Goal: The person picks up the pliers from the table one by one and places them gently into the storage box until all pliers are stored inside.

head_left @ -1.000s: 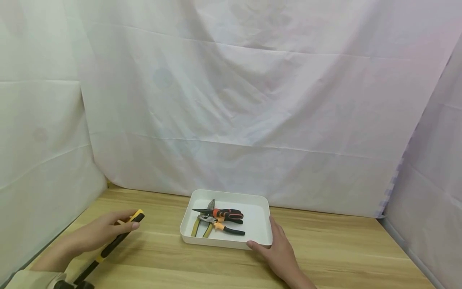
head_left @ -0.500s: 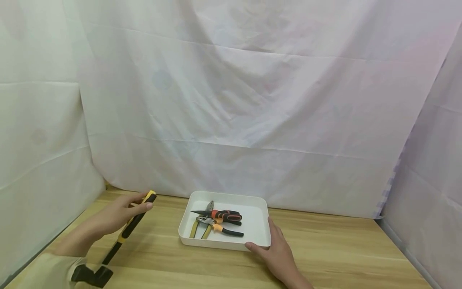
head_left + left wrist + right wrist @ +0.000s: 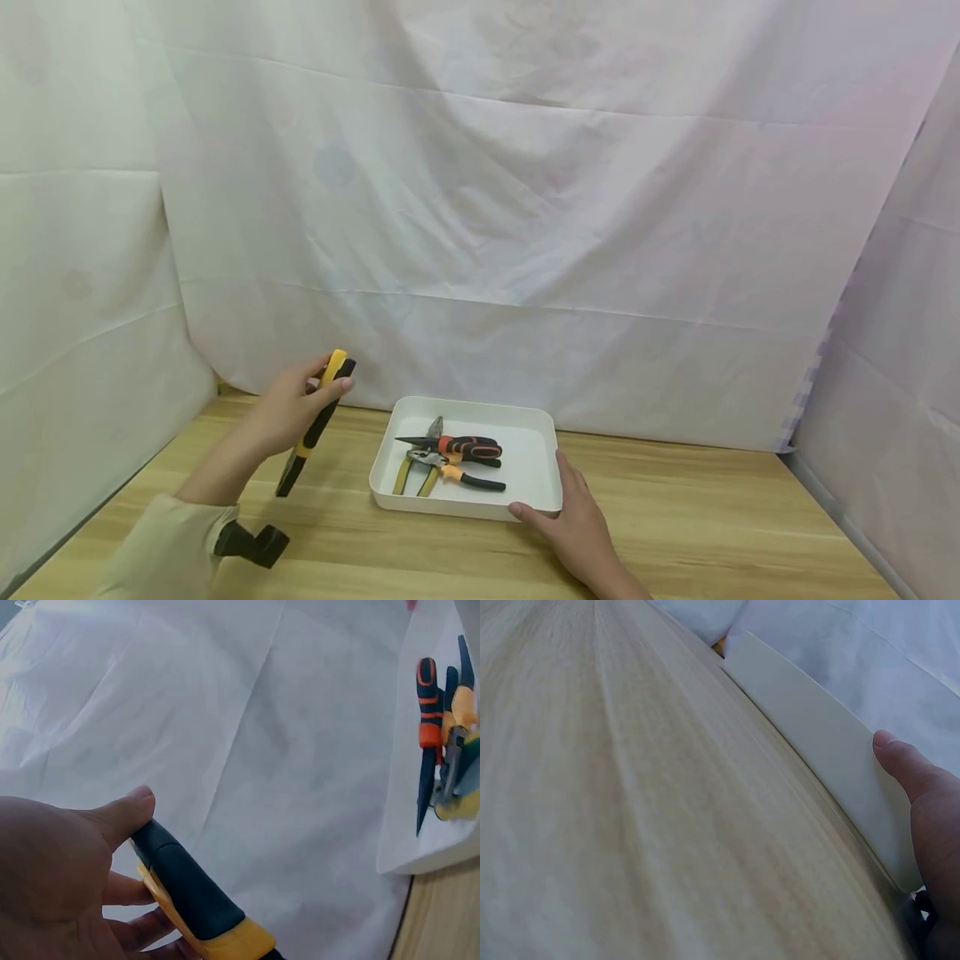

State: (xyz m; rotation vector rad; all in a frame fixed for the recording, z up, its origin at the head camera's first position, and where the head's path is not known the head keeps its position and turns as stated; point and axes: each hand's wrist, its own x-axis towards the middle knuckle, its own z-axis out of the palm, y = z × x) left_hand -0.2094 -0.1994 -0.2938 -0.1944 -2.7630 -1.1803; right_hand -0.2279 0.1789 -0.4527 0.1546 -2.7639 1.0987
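My left hand (image 3: 288, 408) holds a long tool (image 3: 324, 408) between thumb and fingers, raised over the table at the tray's left. Its grip is black and yellow, and a dark narrow end points down; what kind of tool it is cannot be told. My right hand (image 3: 577, 525) grips the near right corner of a white tray (image 3: 532, 454), thumb on the front wall (image 3: 821, 742). Inside lie red-and-black needle-nose pliers (image 3: 450, 444), pliers with orange-and-black handles (image 3: 465, 475) and pliers with dull yellow handles (image 3: 429, 482), overlapping at the tray's left.
The tray stands on a wood-grain table (image 3: 675, 508), close to its back edge. White cloth (image 3: 510, 208) hangs behind and along both sides. A black device (image 3: 251, 543) sits at the left sleeve's cuff.
My left hand has risen and moved right, toward the tray, with the tool, which now stands steeper. My right hand and the tray hold almost still.
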